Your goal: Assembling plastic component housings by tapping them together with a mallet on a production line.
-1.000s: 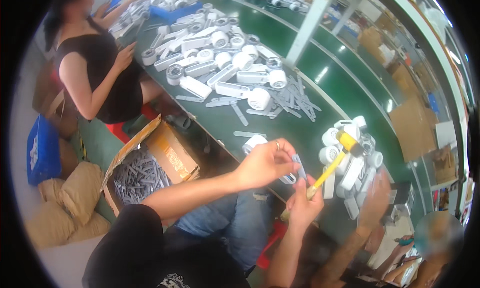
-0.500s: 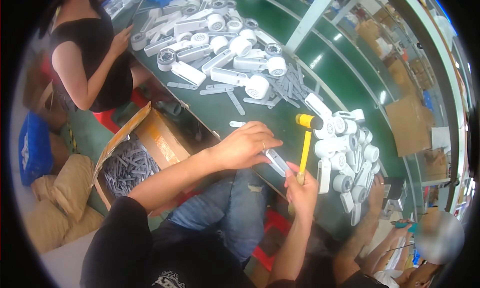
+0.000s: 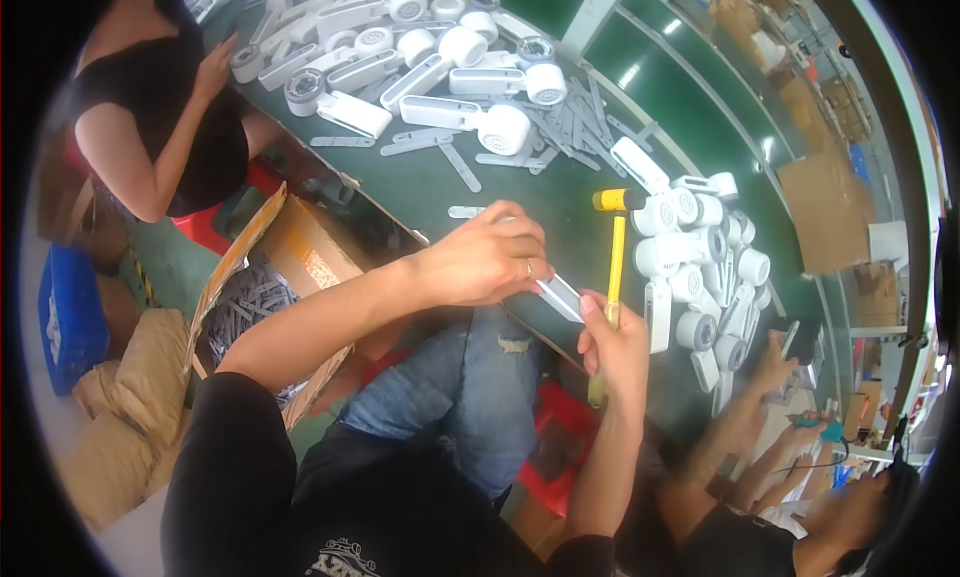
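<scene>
Over the table's near edge, my left hand [image 3: 487, 259] pinches one end of a white, elongated plastic handle piece [image 3: 562, 298]. My right hand [image 3: 618, 347] grips the other end between thumb and fingers. That same hand also keeps hold of a mallet [image 3: 616, 259], upright, with a yellow shaft and a yellow-and-black head. Part of the white piece is hidden by my fingers. Just beyond my left hand, a slim grey strip [image 3: 465, 213] lies on the green table [image 3: 400, 192].
White round-headed devices [image 3: 503, 129] pile up at the far side, with loose grey strips [image 3: 580, 127] beside them. Another heap [image 3: 690, 267] sits at right. A cardboard box [image 3: 315, 242] of grey strips stands at left. Co-workers sit at left and lower right.
The white piece has turned in my hands, now showing a narrower face. My right hand and the mallet have shifted slightly right, my left hand slightly up. The whole view has shifted a little.
</scene>
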Demonstrator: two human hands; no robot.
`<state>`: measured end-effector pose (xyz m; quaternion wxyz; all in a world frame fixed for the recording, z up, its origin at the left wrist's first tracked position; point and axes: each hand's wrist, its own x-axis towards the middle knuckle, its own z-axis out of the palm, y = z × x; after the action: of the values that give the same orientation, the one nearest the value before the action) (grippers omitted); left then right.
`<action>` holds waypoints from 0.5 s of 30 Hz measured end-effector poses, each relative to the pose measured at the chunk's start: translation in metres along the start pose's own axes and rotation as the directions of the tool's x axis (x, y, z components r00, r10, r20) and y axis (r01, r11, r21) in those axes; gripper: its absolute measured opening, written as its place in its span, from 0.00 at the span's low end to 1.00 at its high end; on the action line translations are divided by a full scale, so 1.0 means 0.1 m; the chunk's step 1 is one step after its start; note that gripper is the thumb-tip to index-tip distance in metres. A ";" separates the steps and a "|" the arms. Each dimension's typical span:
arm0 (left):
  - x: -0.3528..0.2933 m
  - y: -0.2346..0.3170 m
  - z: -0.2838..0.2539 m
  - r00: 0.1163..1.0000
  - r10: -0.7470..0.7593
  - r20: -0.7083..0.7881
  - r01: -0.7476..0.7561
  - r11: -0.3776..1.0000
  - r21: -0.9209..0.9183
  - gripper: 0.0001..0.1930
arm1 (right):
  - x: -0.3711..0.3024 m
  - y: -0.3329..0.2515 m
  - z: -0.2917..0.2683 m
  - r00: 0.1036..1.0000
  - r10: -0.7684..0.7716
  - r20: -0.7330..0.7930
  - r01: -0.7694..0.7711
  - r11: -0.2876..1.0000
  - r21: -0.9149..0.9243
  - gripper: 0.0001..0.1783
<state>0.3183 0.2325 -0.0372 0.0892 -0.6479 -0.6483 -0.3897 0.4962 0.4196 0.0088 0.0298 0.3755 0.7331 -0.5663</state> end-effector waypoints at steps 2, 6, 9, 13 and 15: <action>0.02 0.01 -0.02 1.000 -0.023 0.008 0.022 1.000 0.002 0.13 | 0.03 0.08 0.03 0.998 0.042 0.056 -0.052 0.979 0.196 0.23; 0.01 0.06 -0.04 0.999 -0.048 0.012 0.048 0.997 0.056 0.14 | 0.04 0.17 0.13 1.000 0.019 0.014 -0.023 0.948 0.318 0.21; 0.12 0.07 -0.01 0.993 0.107 0.042 -0.111 0.988 0.108 0.13 | 0.02 0.22 0.16 0.999 0.029 -0.025 -0.020 0.952 0.306 0.20; 0.25 0.07 0.05 0.968 0.185 0.168 -0.212 0.965 0.157 0.12 | 0.02 0.22 0.13 0.999 0.014 -0.031 -0.004 0.946 0.324 0.20; 0.26 0.04 0.08 0.967 0.205 0.152 -0.225 0.965 0.133 0.11 | 0.02 0.23 0.15 1.000 0.014 -0.019 -0.008 0.955 0.298 0.22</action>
<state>0.3210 0.2570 -0.0245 0.1344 -0.7312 -0.6059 -0.2830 0.5027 0.4091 -0.0165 -0.0317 0.3857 0.6377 -0.6660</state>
